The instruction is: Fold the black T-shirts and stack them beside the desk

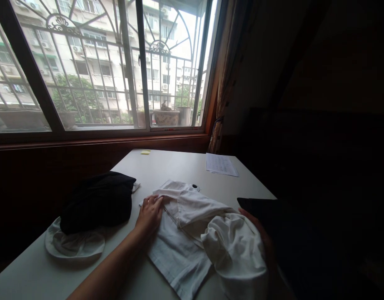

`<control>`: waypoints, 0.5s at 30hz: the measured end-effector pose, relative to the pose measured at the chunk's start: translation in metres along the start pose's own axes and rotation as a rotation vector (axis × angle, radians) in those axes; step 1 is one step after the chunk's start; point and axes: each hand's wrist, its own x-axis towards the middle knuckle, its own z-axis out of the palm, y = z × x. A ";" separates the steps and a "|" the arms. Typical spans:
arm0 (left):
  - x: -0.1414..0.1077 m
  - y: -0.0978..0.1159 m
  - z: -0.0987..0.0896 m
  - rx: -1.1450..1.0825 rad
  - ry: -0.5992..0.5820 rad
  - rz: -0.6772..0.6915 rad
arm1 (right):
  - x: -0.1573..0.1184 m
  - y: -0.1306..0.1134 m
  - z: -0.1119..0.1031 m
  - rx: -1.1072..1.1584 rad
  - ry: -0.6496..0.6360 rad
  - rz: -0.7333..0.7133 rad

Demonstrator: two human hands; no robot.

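Observation:
A white cloth garment (192, 208) lies rumpled across the middle of the table, its right part bunched up in a heap. My left hand (150, 211) rests on its upper left edge, fingers bent and touching the fabric; whether they pinch it is unclear. At the garment's right side is my right hand (256, 223), dark and mostly in shadow, with its fingertips near the bunched part. Most of its fingers are hidden behind the cloth.
A black cloth (98, 200) lies on a white hat-like item (75, 246) at the left of the white table (167, 164). Papers (221, 164), a yellow note (145, 152) and a small round black-and-white object (195, 187) are farther back. Something dark (260, 204) borders the right side.

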 end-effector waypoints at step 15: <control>-0.005 -0.005 0.010 0.133 -0.021 -0.002 | 0.029 0.002 -0.024 -0.134 -0.254 -0.279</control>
